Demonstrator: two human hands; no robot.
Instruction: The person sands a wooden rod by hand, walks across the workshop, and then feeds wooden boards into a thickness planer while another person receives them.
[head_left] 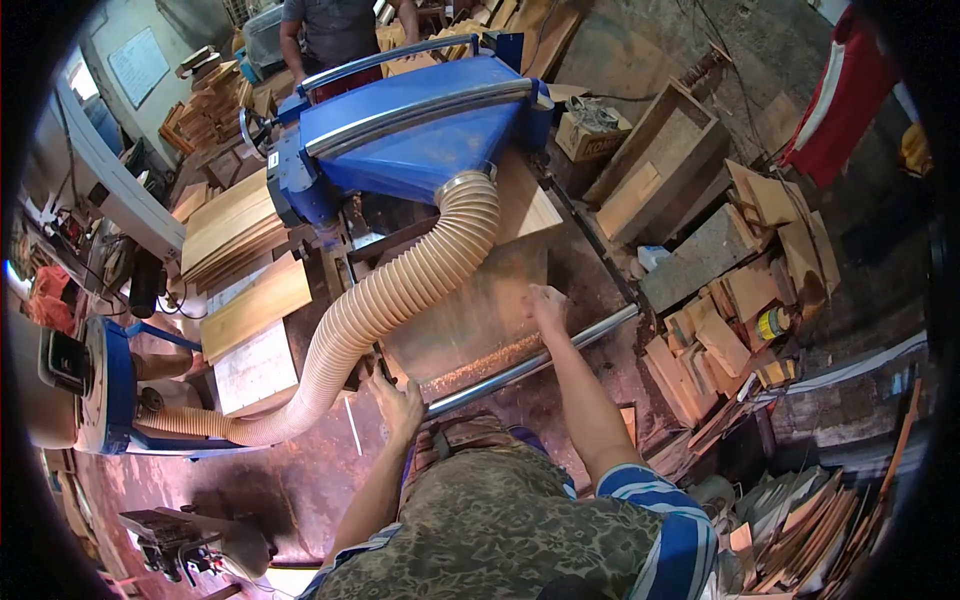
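Two hands meet the wide reddish-brown wooden board [470, 310] lying on the outfeed surface of the blue planer [400, 130]. The right hand [546, 302] lies flat with fingers spread, and the left hand [400, 405] rests at its near corner, grip unclear. The board is stiff, probably heavy and dusty-slick, so it is best held by its edges.

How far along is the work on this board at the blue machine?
Looks done: boards lie stacked beside the blue machine. In hand: a wide board lies partly under it, right hand flat on top, left hand at its near edge. Left: its near part is outside.
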